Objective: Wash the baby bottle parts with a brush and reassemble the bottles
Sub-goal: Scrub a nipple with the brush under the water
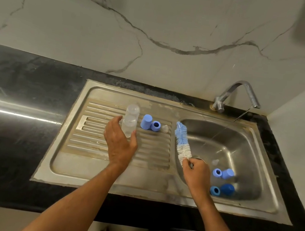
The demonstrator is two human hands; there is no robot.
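Observation:
My left hand (119, 144) holds a clear bottle body (129, 126) between fingers and thumb, upright on the ribbed drainboard (91, 145). A second clear bottle body (133, 110) stands just behind it. Beside them on the drainboard are a light blue cap (146, 121), a blue collar ring (155, 125) and a clear nipple (164, 128). My right hand (196, 172) grips the wire handle of a blue and white bottle brush (180, 139), bristles pointing up over the basin's left edge. In the basin (248, 170) lie two blue rings, a light blue cap (228, 173), a dark blue cap (227, 189) and a clear nipple (215, 162).
The chrome faucet (238, 95) stands at the back right, and a thin stream of water falls into the basin. Black countertop (21, 94) stretches to the left of the steel sink. A marble wall rises behind and to the right.

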